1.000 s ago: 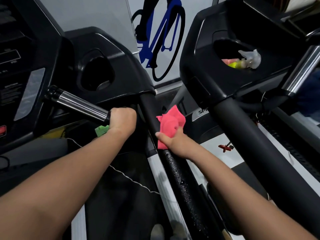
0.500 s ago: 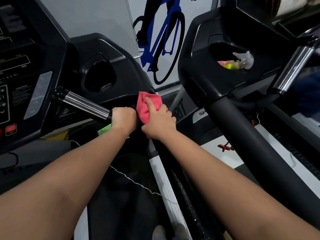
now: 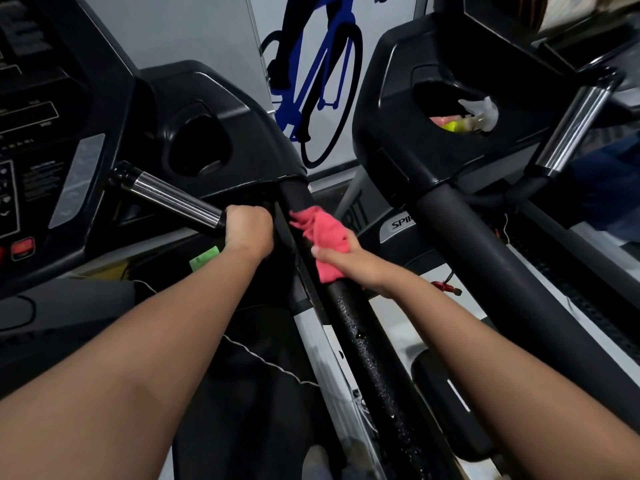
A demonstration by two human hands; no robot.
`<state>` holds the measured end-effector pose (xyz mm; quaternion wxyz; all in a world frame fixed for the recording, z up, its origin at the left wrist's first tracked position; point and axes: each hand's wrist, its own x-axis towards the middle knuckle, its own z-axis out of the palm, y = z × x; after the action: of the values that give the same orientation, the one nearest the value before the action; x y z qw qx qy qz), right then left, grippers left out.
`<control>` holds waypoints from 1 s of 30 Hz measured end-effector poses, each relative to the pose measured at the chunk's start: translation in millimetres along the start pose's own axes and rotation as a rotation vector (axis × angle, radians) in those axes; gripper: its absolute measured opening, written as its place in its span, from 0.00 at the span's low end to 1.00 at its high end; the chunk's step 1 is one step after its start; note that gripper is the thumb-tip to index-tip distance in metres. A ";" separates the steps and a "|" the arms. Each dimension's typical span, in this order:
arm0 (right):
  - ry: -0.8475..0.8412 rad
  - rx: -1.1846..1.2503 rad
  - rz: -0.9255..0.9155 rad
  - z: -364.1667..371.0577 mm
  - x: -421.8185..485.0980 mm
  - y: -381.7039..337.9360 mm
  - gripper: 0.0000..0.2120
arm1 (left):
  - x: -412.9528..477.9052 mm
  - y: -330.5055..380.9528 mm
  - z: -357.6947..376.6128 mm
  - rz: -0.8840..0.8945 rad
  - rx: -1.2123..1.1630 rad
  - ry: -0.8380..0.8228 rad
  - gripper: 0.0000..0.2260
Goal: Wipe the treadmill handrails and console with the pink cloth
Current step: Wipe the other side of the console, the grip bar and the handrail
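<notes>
At the far left edge, the dark treadmill console panel (image 3: 38,140) with printed labels is seen, and a small red button (image 3: 22,247) is set near its lower left corner. Beside the panel, an empty round black cup holder (image 3: 199,147) is recessed into the console's right wing. A chrome-sleeved grip bar (image 3: 169,199) juts out from under that wing, slanting down to the right. The black end of this bar is clasped by the left hand (image 3: 247,230), whose fingers are wrapped round it in a closed fist. Just below the wrist, a small green tag (image 3: 204,258) is visible.

Just right of the fist runs the black padded side handrail (image 3: 360,330), descending from the console's right corner towards the bottom edge of the view. Water droplets are scattered along its lower stretch. The crumpled pink cloth (image 3: 323,237) is draped over the upper part of this rail, near the console joint. It is pinned against the rail by the right hand (image 3: 349,263), with thumb and fingers curled round cloth and rail together.

Behind, a blue cyclist graphic (image 3: 311,81) is printed on the white wall. Further right, a second treadmill's thick black handrail (image 3: 502,271) is seen, well apart from the cloth, and a pale spray bottle (image 3: 479,112) lies in its cup holder.
</notes>
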<state>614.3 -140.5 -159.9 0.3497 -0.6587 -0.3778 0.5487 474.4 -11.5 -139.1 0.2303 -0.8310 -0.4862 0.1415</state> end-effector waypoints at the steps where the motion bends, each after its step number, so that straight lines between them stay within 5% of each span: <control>1: 0.011 0.071 0.066 0.5 6.8 -3.8 0.47 | 0.6 0.6 0.2 -0.009 -0.005 -0.006 0.07; 5: 0.184 -0.023 0.162 6.9 29.9 -24.2 0.47 | 4.1 3.9 -1.0 -0.029 -0.047 -0.022 0.12; 13: 0.304 -0.953 -0.143 46.0 -13.5 -28.2 0.45 | 0.7 2.6 -4.6 0.013 -0.046 0.005 0.10; 18: 0.175 -0.667 -0.181 17.4 -29.7 -1.2 0.41 | -0.5 1.8 -6.4 -0.013 -0.054 -0.013 0.09; 23: 0.054 -0.061 -0.112 2.3 -15.2 31.4 0.49 | 3.5 3.2 -2.4 -0.052 -0.087 -0.006 0.11; 30: -0.062 0.422 0.136 -3.6 30.4 13.0 0.30 | 5.7 4.0 0.5 -0.066 -0.094 0.001 0.11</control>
<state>622.8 -119.9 -184.7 0.4304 -0.5776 -0.2200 0.6579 479.9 -8.0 -141.7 0.1959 -0.8243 -0.5195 0.1105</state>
